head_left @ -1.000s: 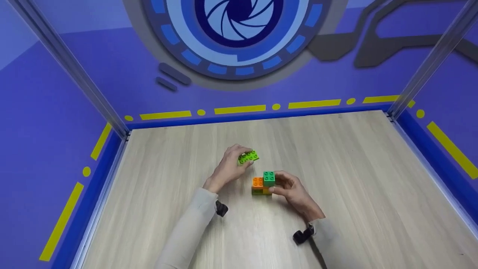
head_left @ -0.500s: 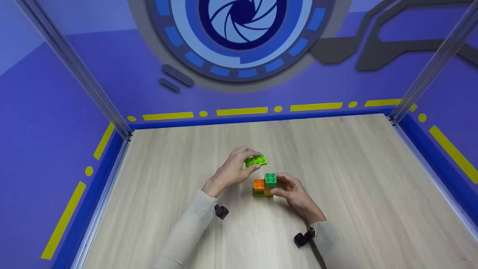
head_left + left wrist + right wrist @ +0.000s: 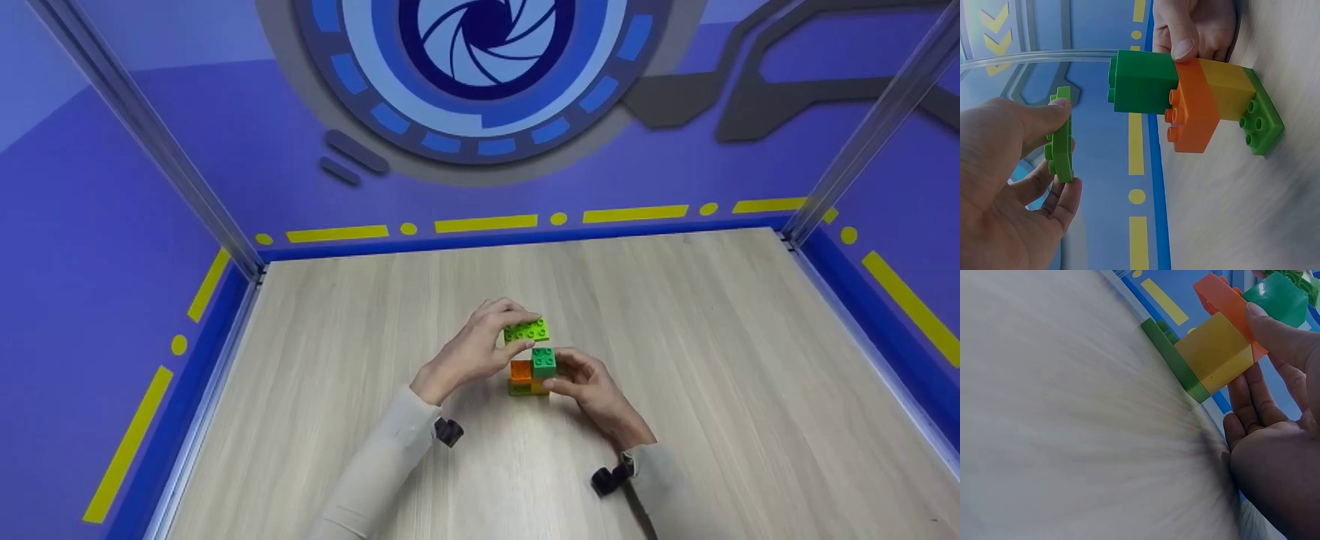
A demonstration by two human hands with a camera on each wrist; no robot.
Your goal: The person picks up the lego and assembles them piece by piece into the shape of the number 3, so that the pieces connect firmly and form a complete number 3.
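A thin lime-green building plate (image 3: 1061, 140) with studs is pinched between thumb and fingers of my left hand (image 3: 480, 341), above and behind a small stack. At the stack's bottom lies a green plate (image 3: 1262, 121) on the table. A yellow brick (image 3: 1216, 354) stands on part of that plate. Across it sits an orange brick (image 3: 1199, 109), overhanging one side with bare studs. A dark green brick (image 3: 543, 361) tops the orange one's other end. My right hand (image 3: 596, 386) grips the stack from the right, thumb at the orange brick, fingers behind.
The stack stands near the middle of a wood-grain table (image 3: 360, 315). Blue-purple printed panels (image 3: 450, 187) wall it at the back and sides, with metal posts (image 3: 862, 127) in the corners. A black wrist camera (image 3: 611, 478) sits on the right cuff.
My left hand has carried the lime-green plate rightward and nearer, from behind the stack's left to just over its back. The right hand and the stack stay in place; the head view tilted slightly.
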